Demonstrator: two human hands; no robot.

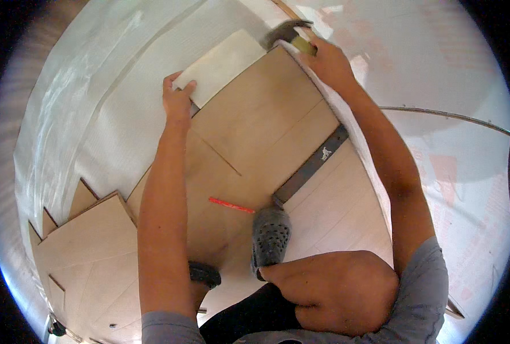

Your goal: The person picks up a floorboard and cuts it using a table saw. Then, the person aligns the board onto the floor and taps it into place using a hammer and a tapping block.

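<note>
My left hand [178, 94] grips a short pale board [227, 63] by its left end at the upper edge of the wooden plank flooring [278, 97]. Just right of the board, my right hand [324, 63] is closed round the yellowish handle of a hammer [292, 31], whose dark head is slightly blurred. Below them, a dark metal bar [315, 162] with a bent end lies diagonally on the planks beside a red pencil-like stick [231, 204].
White underlay [94, 69] spreads left and top; a pale printed sheet [438, 69] covers the right, crossed by a thin strip [444, 113]. Loose planks [83, 223] lie at the lower left. My grey perforated shoe [269, 238] rests on the flooring.
</note>
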